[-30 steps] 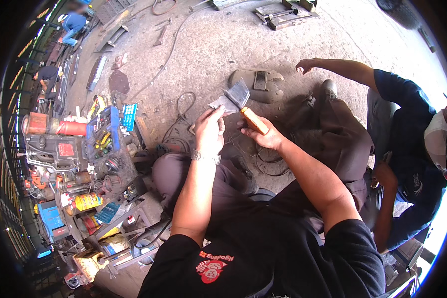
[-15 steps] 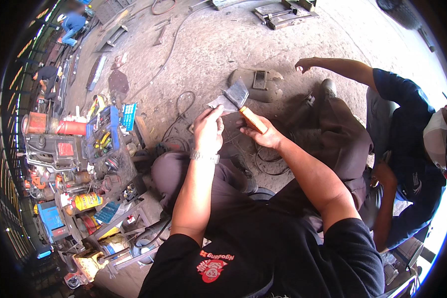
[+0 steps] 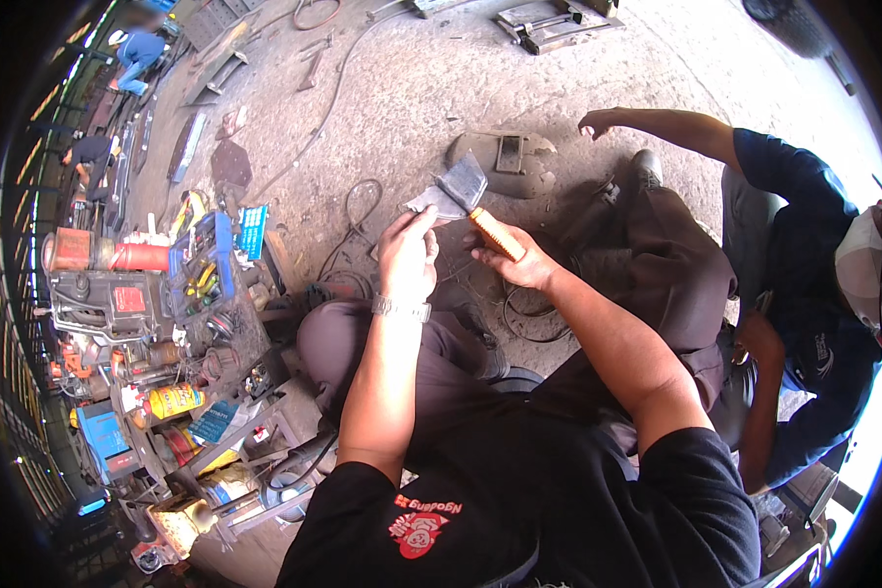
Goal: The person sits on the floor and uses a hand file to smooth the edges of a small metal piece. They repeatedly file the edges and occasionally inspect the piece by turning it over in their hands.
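Note:
My right hand (image 3: 515,259) is wrapped round the ribbed orange handle (image 3: 498,233) of a tool with a wide, flat grey head, somewhat like a scraper. Its head (image 3: 463,184) points up and away to the left. Between thumb and fingers, my left hand (image 3: 408,251) pinches a thin, light grey flat piece (image 3: 435,203) with a pointed end. This piece meets or overlaps the tool's head; whether the two are joined I cannot tell. Just beyond them a worn welding mask (image 3: 510,165) with a dark rectangular window lies on the floor.
At right sits a co-worker in dark blue (image 3: 804,274), one arm stretched toward the mask. A cluttered tool bench (image 3: 245,343) stands on my left, with a blue open case (image 3: 204,267). Cables (image 3: 335,113) cross the concrete floor. A metal frame (image 3: 554,27) lies farther off.
Both hands keep their grip and have barely moved. The view has shifted slightly; the tool and the flat piece stay together.

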Action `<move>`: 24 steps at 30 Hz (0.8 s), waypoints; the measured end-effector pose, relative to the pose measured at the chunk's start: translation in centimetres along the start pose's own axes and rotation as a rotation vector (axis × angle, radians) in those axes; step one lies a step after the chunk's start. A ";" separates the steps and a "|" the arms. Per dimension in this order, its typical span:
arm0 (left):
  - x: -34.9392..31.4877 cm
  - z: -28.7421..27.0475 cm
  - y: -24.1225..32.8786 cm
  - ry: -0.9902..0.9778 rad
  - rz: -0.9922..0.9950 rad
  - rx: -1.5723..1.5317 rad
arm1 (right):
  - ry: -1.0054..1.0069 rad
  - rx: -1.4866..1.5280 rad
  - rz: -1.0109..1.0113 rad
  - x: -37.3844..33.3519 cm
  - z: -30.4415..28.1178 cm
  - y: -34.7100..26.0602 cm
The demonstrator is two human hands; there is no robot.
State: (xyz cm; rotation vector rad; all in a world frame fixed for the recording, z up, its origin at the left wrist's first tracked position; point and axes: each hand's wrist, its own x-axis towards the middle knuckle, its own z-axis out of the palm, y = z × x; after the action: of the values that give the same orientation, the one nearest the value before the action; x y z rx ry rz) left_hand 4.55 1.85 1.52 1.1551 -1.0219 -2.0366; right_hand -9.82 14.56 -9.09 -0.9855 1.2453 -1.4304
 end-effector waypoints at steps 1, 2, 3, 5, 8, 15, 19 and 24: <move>0.0 0.0 0.0 -0.007 0.000 0.000 | 0.000 0.020 0.009 0.0 0.0 0.0; -0.1 0.1 0.1 -0.015 0.000 0.000 | 0.001 0.031 0.010 0.0 0.0 0.0; -0.2 0.2 0.2 -0.023 0.001 0.001 | 0.003 0.041 0.010 0.0 -0.1 0.2; -0.2 0.2 0.1 -0.022 -0.006 -0.003 | 0.006 0.030 0.009 0.0 -0.1 0.6; 0.1 -0.1 -0.2 -0.014 0.000 -0.011 | 0.005 -0.011 0.007 0.1 -0.1 0.7; 0.3 -0.1 -0.4 -0.012 0.007 -0.044 | -0.001 0.043 0.023 0.2 0.0 0.5; 0.2 -0.2 -0.3 -0.041 -0.001 -0.017 | 0.005 -0.022 0.044 0.2 -0.1 0.7; 0.1 0.0 -0.2 -0.029 -0.002 -0.015 | 0.018 0.004 0.048 0.1 0.2 0.5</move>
State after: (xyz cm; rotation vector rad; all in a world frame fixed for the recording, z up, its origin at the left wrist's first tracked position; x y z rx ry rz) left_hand 4.53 1.92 1.28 1.1226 -1.0174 -2.0645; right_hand -9.61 14.41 -9.53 -0.9358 1.2703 -1.4071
